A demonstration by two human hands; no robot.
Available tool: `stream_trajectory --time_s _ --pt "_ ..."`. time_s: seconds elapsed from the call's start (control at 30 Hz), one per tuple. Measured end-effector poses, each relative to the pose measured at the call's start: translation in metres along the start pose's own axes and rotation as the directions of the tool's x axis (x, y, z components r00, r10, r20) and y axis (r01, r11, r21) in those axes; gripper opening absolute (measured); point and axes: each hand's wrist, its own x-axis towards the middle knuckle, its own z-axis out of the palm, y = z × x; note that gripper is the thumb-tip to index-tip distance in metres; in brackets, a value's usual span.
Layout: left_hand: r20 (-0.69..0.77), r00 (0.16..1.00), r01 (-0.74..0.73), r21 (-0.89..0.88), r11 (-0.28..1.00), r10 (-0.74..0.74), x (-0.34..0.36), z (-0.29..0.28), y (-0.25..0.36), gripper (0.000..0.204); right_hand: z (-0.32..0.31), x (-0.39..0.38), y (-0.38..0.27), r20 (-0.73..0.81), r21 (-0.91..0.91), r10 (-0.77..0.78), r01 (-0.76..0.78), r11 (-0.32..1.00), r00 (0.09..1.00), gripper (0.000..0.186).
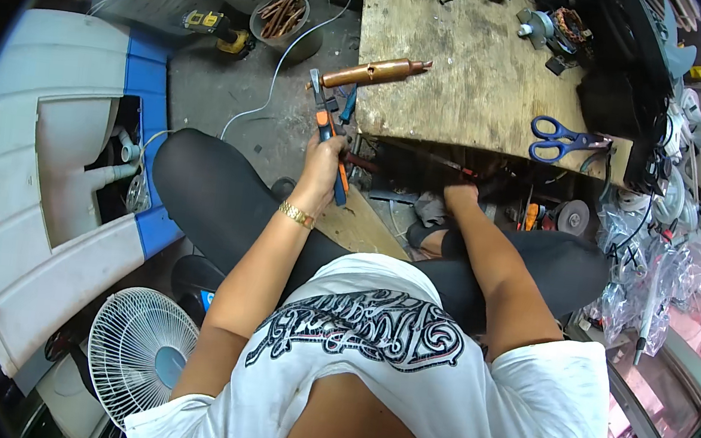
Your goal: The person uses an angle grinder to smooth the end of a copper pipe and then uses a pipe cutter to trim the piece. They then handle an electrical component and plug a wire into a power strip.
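- Beyond the person's knees, a worn wooden counter point(486, 87) has bare boards mid-surface, with clutter along its far and right edges.
- To its left, grey floor point(210, 86) leaves some open room beside a bucket point(305, 44).
- A copper cylinder point(373, 73) lies across the counter's left edge, one end jutting out.
- Pliers point(322, 118) meet that end, left hand point(322, 164) fingers wrapped round the handles, partly covering them.
- Blue-handled scissors point(549, 142) lie near the front edge.
- The right hand point(460, 196) meets shadow under the counter; I can't tell what its fingers hold.
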Motion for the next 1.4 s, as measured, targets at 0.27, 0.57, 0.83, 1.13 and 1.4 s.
stream_trajectory --time_s 0.27,0.57,0.83,1.13,1.4 --pt "0.015 0.997 -0.076 0.107 0.991 0.075 0.003 -0.006 -0.009 0.005 -0.017 -0.049 -0.021 -0.266 0.049 -0.257 0.28 0.959 0.929 0.029" --pt "0.026 0.995 -0.097 0.137 0.986 0.094 0.007 0.005 -0.005 0.006 -0.016 -0.009 -0.015 -0.071 0.505 -0.344 0.331 0.797 0.936 0.041" --pt "0.042 0.99 -0.138 0.191 0.972 0.132 -0.005 0.006 0.002 0.005 0.055 -0.003 0.025 -0.669 -0.017 0.005 -0.022 1.0 0.743 0.038" --pt "-0.002 0.97 -0.234 0.269 0.934 0.244 0.036 -0.017 -0.038 0.017 0.039 0.003 0.041 -0.267 0.04 0.124 -0.118 0.992 0.956 0.059" --pt "0.042 0.961 -0.273 0.325 0.906 0.274 0.041 -0.018 -0.032 0.022 0.044 -0.003 0.081 -0.212 -0.091 0.071 -0.092 0.992 0.975 0.054"
